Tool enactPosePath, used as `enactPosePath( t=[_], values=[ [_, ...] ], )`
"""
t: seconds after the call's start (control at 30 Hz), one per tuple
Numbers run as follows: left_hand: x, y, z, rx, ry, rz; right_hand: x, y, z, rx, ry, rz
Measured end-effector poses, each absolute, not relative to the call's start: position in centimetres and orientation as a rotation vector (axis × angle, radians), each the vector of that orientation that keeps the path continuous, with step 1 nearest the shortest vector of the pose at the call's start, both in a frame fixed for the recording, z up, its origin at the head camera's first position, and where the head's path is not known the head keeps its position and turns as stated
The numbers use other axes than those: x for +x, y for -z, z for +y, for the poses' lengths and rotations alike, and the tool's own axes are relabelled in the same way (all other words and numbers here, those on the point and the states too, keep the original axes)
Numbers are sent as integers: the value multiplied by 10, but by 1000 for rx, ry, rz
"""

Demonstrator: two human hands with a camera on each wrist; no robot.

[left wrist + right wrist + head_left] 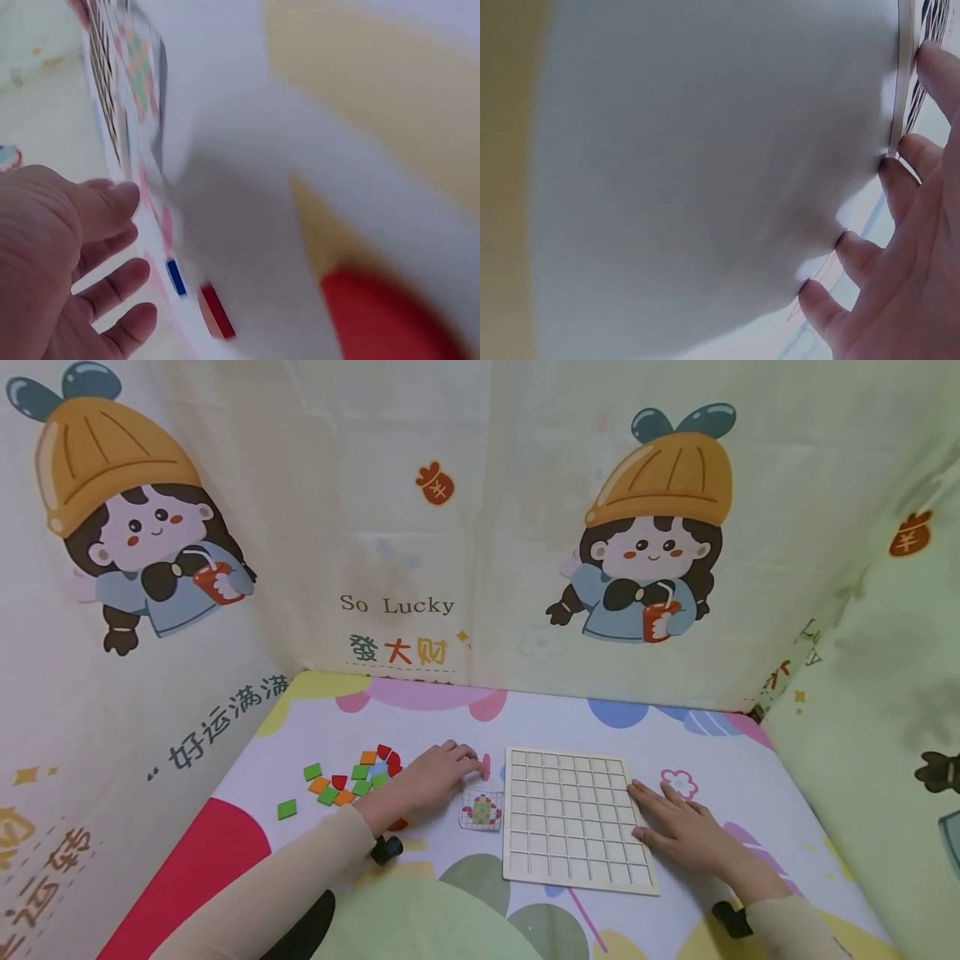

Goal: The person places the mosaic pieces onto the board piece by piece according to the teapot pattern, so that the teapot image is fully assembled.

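A pale wooden board with a grid of square cells [577, 819] lies flat on the table. My right hand [684, 828] rests at its right edge, with fingertips touching the rim and the cloth. Just left of the board is a small pattern card [481, 810] printed with a coloured mosaic on a grid. Above that card, my left hand [437, 775] hovers near the board's left side. In the left wrist view its fingers [112, 281] are loosely bent, and nothing shows between them.
Loose green, orange, red and blue tiles [327, 795] lie scattered left of my left hand, some partly hidden by it. One green tile [287, 809] sits apart. A patterned cloth [420, 910] covers the table, and printed curtains [510, 568] enclose it.
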State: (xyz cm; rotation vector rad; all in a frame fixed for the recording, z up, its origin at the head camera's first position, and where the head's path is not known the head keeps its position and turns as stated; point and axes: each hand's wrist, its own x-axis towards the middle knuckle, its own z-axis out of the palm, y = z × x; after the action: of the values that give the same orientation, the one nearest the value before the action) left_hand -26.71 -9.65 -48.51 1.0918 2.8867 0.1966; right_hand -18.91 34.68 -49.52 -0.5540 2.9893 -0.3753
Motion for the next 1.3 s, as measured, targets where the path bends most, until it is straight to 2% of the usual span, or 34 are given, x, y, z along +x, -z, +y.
enactPosePath(
  t=[0.4,1.3],
  values=[
    [-304,484,-109,786,-161,2925,-188,486,351,-611,418,2957],
    [-317,486,-103,800,-129,2958,-194,490,368,-810,449,2949]
  ],
)
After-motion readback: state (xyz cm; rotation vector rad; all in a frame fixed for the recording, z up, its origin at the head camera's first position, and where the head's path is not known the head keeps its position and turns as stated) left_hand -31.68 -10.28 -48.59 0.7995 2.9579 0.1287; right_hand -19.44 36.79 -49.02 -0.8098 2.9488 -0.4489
